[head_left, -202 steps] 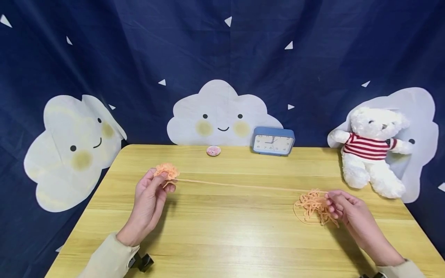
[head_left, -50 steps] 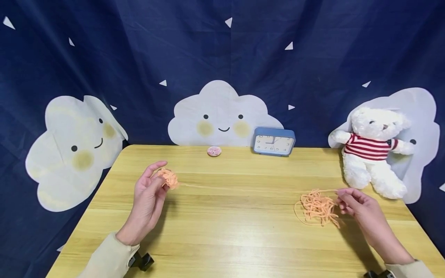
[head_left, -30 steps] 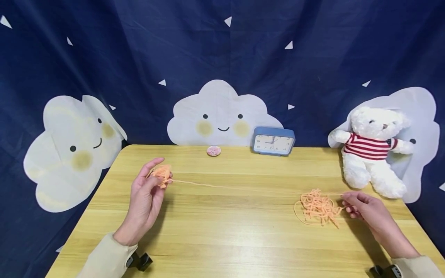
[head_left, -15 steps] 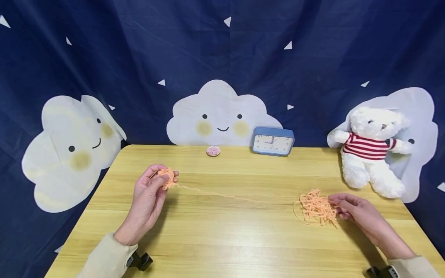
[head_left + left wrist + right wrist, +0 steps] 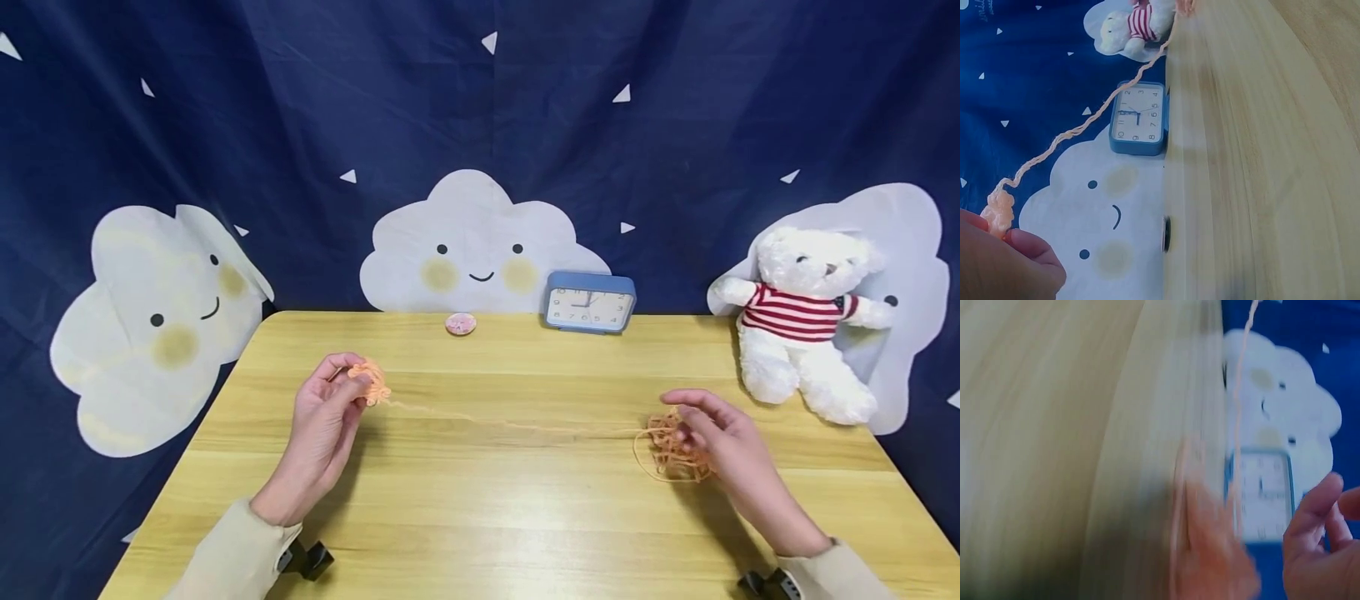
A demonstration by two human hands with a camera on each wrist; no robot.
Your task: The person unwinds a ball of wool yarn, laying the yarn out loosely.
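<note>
My left hand (image 5: pixel 322 417) pinches a small wound ball of orange yarn (image 5: pixel 371 382) between thumb and fingers, raised over the left of the wooden table. A single yarn strand (image 5: pixel 480 419) runs from that ball across to a loose yarn heap (image 5: pixel 667 454) on the right. Over the heap hovers my right hand (image 5: pixel 731 442), hiding part of it. Its fingers are loosely bent, thumb and index apart, with no yarn between them in the right wrist view, where the heap (image 5: pixel 1210 544) is blurred beside the fingers (image 5: pixel 1313 515).
At the table's back edge stand a blue clock (image 5: pixel 589 302) and a round pink badge (image 5: pixel 461 323). A white teddy bear (image 5: pixel 795 321) in a striped shirt sits at the back right. Behind hangs a dark blue curtain (image 5: pixel 420 92) with cloud prints.
My right hand has moved left from the heap's right side to above it. The left hand keeps hold of the ball, which has turned a little; the strand now reaches visibly to the heap.
</note>
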